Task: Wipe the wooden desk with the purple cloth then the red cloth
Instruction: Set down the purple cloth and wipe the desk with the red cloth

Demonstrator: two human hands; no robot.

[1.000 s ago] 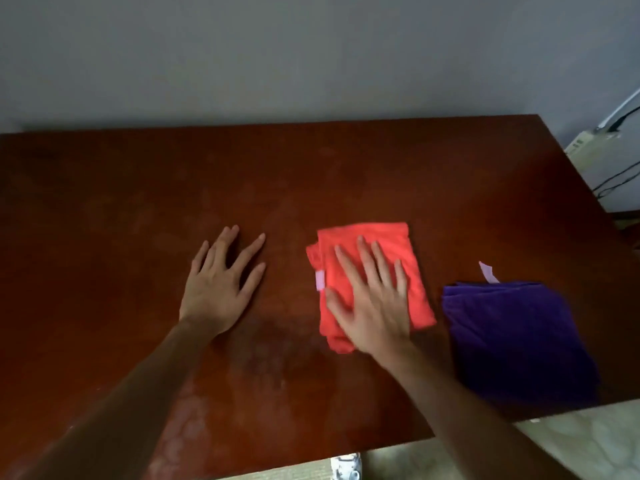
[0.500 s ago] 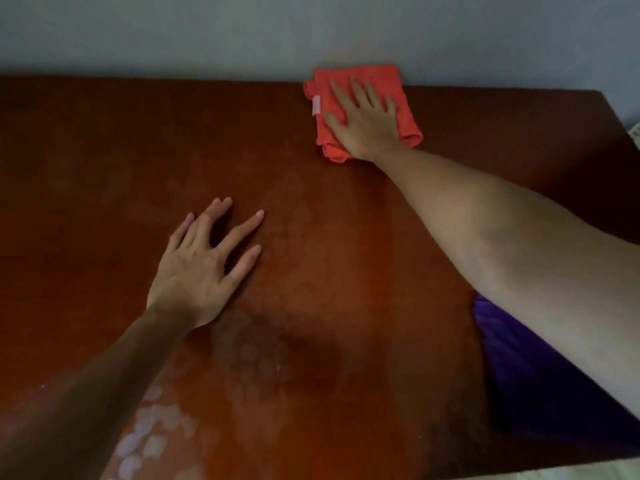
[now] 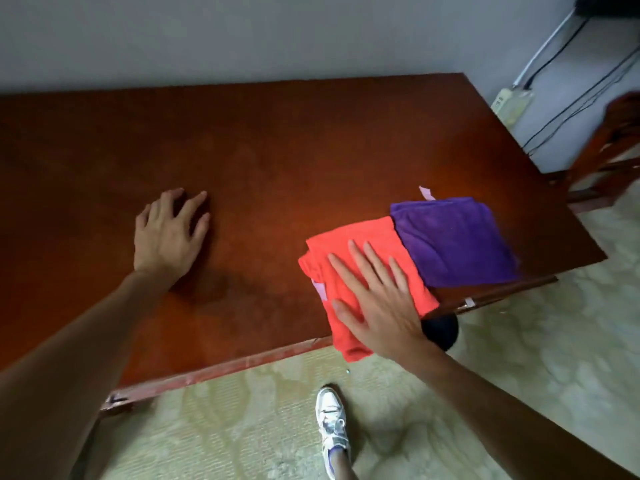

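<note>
The wooden desk [image 3: 277, 150] fills the upper part of the view. A folded red cloth [image 3: 374, 237] lies at the desk's near edge, one corner hanging over it. My right hand [image 3: 377, 303] presses flat on the red cloth, fingers spread. The folded purple cloth [image 3: 453, 240] rests at the near right corner, touching the red cloth's right side, with a pale tag at its far edge. My left hand [image 3: 166, 233] lies flat on bare wood to the left, fingers apart, holding nothing.
A grey wall runs behind the desk. A power strip [image 3: 510, 103] and cables hang on the wall at right, beside a wooden chair [image 3: 609, 140]. Below the near edge are patterned floor, my white shoe [image 3: 332, 424] and a dark round object [image 3: 441, 330].
My right hand has dragged the red cloth from the desk's far edge back to the near edge, beside the purple cloth. The view has tilted down. My left hand stays planted.
</note>
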